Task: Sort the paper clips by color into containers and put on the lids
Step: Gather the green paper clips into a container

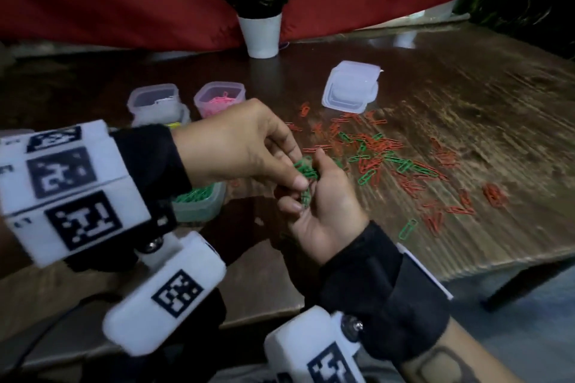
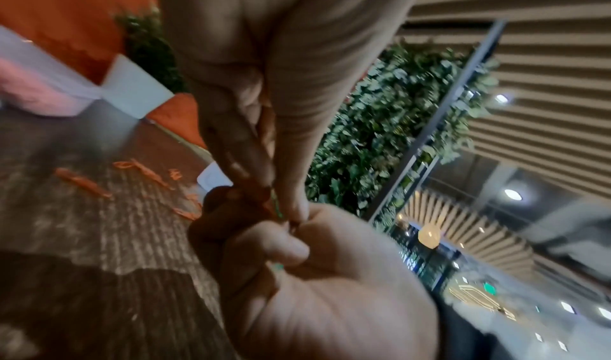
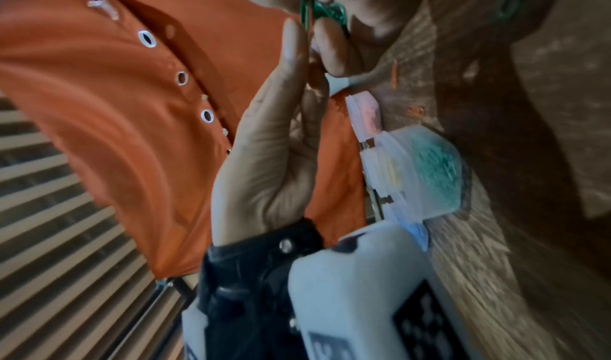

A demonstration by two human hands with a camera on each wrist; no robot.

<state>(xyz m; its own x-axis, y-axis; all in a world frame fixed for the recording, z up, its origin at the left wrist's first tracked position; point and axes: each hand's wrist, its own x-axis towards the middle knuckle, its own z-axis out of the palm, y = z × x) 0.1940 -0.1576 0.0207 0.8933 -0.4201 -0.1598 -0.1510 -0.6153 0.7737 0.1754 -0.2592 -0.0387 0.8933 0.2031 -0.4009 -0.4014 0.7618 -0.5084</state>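
Note:
Red and green paper clips (image 1: 373, 152) lie scattered on the wooden table (image 1: 466, 87). My right hand (image 1: 306, 186) is palm up, fingers curled round a bunch of green clips (image 1: 306, 172). My left hand (image 1: 298, 168) reaches in from the left and pinches green clips out of that bunch between thumb and fingers. The right wrist view shows the green clips (image 3: 325, 11) at the fingertips. Just under my left hand stands an open container of green clips (image 1: 199, 202). Behind it are open containers of pink clips (image 1: 219, 99) and white clips (image 1: 154, 102).
A stack of clear lids (image 1: 350, 87) sits behind the loose pile. A potted plant (image 1: 259, 31) stands at the back by a red cloth. A container with yellow clips (image 1: 174, 125) peeks out behind my left wrist. The table's front edge runs close below my hands.

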